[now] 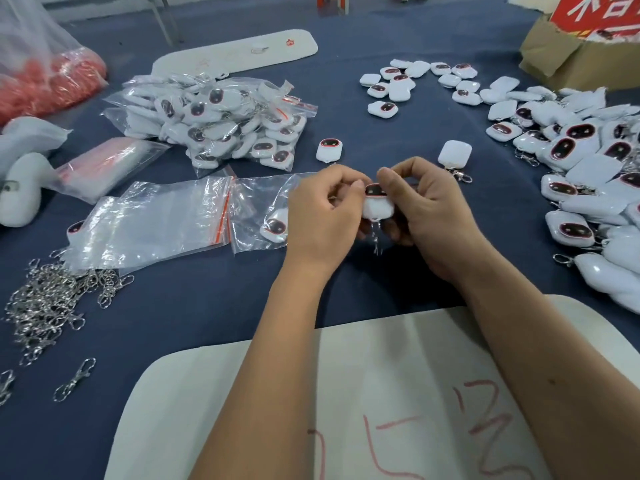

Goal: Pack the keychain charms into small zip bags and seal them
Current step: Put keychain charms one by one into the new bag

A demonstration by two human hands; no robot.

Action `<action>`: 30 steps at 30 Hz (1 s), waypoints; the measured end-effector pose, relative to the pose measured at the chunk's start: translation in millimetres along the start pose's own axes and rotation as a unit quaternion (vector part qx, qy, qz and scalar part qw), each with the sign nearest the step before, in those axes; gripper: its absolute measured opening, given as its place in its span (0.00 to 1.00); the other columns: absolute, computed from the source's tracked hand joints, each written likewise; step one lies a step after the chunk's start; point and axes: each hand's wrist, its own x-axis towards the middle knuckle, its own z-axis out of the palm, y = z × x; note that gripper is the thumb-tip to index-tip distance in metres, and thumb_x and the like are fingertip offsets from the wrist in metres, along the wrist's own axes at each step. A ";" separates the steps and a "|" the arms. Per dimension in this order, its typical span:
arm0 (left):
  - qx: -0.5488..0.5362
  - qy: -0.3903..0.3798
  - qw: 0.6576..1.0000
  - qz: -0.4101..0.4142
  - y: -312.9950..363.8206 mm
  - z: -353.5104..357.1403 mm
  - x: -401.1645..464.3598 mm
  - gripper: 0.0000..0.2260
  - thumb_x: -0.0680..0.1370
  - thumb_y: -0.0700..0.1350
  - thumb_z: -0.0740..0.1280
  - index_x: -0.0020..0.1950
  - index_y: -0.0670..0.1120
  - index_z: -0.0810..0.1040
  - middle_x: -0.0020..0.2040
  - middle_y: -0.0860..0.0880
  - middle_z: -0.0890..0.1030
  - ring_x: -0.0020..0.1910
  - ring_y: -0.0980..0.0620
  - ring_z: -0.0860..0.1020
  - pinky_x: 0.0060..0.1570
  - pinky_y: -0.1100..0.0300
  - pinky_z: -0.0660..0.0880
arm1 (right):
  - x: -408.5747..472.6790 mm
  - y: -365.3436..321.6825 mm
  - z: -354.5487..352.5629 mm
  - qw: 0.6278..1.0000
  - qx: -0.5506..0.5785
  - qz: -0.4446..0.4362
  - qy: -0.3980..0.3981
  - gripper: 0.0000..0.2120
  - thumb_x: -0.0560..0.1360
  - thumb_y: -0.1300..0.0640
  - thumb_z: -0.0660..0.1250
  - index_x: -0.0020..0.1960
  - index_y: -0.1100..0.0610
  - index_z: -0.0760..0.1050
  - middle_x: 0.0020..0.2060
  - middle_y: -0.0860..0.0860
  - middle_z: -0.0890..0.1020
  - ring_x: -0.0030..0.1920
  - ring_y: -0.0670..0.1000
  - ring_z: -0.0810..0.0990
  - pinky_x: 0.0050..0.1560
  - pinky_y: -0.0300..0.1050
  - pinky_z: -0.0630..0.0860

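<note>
1. Head view: both hands meet over the dark blue tablecloth (pixel 207 306), forearms reaching in from the lower edge.
2. Left hand (pixel 323 216) — fingers curled, thumb and forefinger pinched at the upper left edge of a white charm (pixel 377 202).
3. Right hand (pixel 427 216) — fingers closed around the same charm from the right and underneath; forefinger tip rests on its top edge.
4. The held charm sits between the two hands, its dark red-rimmed face pointing away from the person; a short metal chain (pixel 375 239) hangs below it.
5. Empty zip bags (pixel 156 220) with red seal strips lie flat just left of the left hand; the nearest bag (pixel 256 209) holds one charm (pixel 275 228) and touches the left hand's knuckles. Whether its seal is closed cannot be told.
6. Pile of bagged charms (pixel 221 119) — beyond the empty bags, upper left of centre.
7. Loose charms (pixel 581 161) are heaped along the right edge, with a smaller scatter (pixel 415 83) further back.
8. Two single charms lie just beyond the hands: one face up (pixel 329 150), one face down (pixel 454 153) with a clasp attached.
9. Metal clasps (pixel 45 303) are heaped at the left edge.
10. A white sheet (pixel 381 393) with red handwriting lies under the forearms.
</note>
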 end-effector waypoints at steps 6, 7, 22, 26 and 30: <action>-0.069 -0.030 0.995 -0.061 -7.4 -9.1 4.5 0.06 0.82 0.37 0.68 0.48 0.39 0.83 0.34 0.43 0.83 0.27 0.52 0.78 0.26 0.61 0.75 | 0.1 1.0 3.3 1.000 -0.020 -0.002 -0.013 0.09 0.87 0.55 0.61 0.49 0.56 0.75 0.33 0.51 0.80 0.28 0.47 0.74 0.27 0.38 0.71; -0.079 -0.029 0.994 -0.072 -7.8 -8.3 4.3 0.06 0.82 0.37 0.68 0.48 0.38 0.83 0.33 0.43 0.82 0.27 0.52 0.78 0.26 0.61 0.74 | -0.2 1.4 3.0 1.000 -0.019 -0.003 -0.014 0.09 0.87 0.56 0.61 0.50 0.57 0.76 0.33 0.50 0.81 0.28 0.46 0.75 0.27 0.37 0.71; -0.075 -0.025 0.995 -0.061 -12.0 -7.0 0.7 0.07 0.81 0.41 0.70 0.49 0.37 0.80 0.41 0.39 0.82 0.41 0.39 0.83 0.44 0.39 0.84 | -1.9 2.8 3.4 0.999 -0.032 -0.036 -0.016 0.05 0.84 0.61 0.67 0.55 0.62 0.81 0.43 0.59 0.86 0.35 0.56 0.82 0.31 0.46 0.80; -0.073 -0.034 0.995 -0.051 -12.4 -9.8 1.6 0.04 0.81 0.39 0.70 0.48 0.40 0.81 0.39 0.42 0.81 0.40 0.45 0.81 0.42 0.42 0.84 | -3.6 2.4 4.3 0.998 -0.043 -0.046 -0.018 0.04 0.83 0.62 0.68 0.53 0.61 0.81 0.43 0.59 0.86 0.37 0.54 0.84 0.32 0.45 0.81; -0.079 -0.031 0.996 -0.042 -12.5 -10.9 1.8 0.03 0.80 0.40 0.71 0.48 0.41 0.82 0.42 0.39 0.84 0.41 0.42 0.83 0.45 0.40 0.84 | -3.5 2.4 3.4 0.998 -0.045 -0.046 -0.012 0.04 0.83 0.61 0.68 0.54 0.60 0.81 0.43 0.57 0.86 0.37 0.54 0.84 0.33 0.45 0.81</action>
